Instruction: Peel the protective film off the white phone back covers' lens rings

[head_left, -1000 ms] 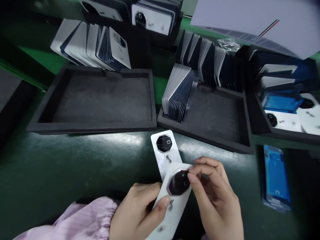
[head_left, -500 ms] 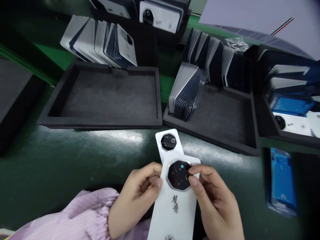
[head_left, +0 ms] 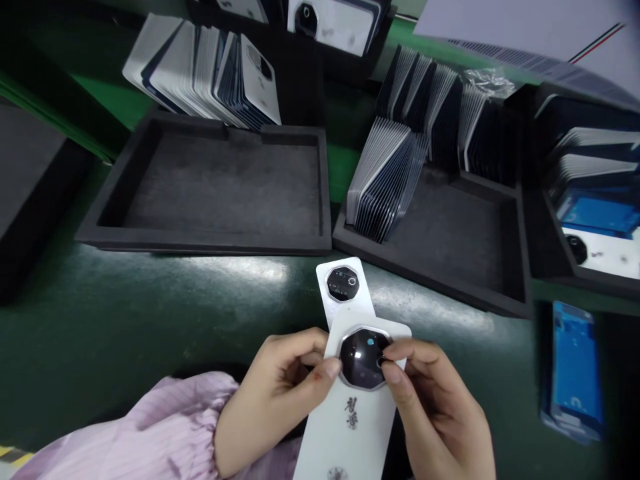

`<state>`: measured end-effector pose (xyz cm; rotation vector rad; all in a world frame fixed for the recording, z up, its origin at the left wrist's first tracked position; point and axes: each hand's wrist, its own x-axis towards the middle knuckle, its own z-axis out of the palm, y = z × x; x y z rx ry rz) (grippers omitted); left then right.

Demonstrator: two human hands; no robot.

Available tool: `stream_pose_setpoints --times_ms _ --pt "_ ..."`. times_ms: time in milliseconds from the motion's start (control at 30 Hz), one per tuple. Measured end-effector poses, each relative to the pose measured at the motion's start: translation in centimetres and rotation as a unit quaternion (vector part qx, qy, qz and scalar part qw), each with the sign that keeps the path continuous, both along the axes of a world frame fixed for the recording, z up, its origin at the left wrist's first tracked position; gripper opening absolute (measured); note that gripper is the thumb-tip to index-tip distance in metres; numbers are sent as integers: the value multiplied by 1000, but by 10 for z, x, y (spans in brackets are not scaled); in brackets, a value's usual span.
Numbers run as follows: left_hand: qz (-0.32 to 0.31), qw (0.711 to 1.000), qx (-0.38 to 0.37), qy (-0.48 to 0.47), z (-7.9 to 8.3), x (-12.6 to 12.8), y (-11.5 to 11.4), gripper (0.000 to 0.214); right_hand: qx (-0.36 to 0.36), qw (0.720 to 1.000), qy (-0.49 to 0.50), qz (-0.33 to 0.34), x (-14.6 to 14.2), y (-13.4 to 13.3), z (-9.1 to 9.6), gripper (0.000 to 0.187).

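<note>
A white phone back cover (head_left: pixel 350 427) with a dark octagonal camera ring is held up between both hands. My left hand (head_left: pixel 273 400) grips its left edge, thumb beside the camera ring. My right hand (head_left: pixel 435 413) holds the right edge, with thumb and forefinger pinched at the ring's right side, on the lens area. Beneath it, a second white back cover (head_left: pixel 343 293) lies flat on the dark green table, its camera ring facing up.
A black foam tray (head_left: pixel 210 187) with nothing lying in it sits at the centre left. A second tray (head_left: pixel 445 240) to the right holds several upright back covers. More stacks stand behind. A blue-filmed part (head_left: pixel 575 367) lies at the right edge.
The held cover has been turned more upright and raised slightly, covering more of the cover on the table. My right fingers stay pinched at the camera ring.
</note>
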<state>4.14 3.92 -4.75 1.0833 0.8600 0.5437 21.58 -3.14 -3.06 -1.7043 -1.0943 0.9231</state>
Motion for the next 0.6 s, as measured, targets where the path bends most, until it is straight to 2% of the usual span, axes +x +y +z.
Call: stream_pose_setpoints --times_ms 167,233,367,467,533,600 --pt "-9 1000 7 26 3 1 1 12 1 1000 2 16 -4 -3 -3 8" --pt "-12 998 38 55 4 1 -1 2 19 999 15 34 -7 -4 -6 10" --pt "-6 984 137 116 3 0 -4 13 57 995 -40 78 -11 -2 -11 14" --pt "-10 988 119 103 2 -1 -6 13 48 994 -42 84 -12 -2 -12 11" --pt "-17 995 75 61 0 -1 -7 27 35 998 -8 56 -12 -2 -11 13" --pt "-12 999 28 10 -2 -1 -9 55 31 999 21 34 -11 -3 -10 16"
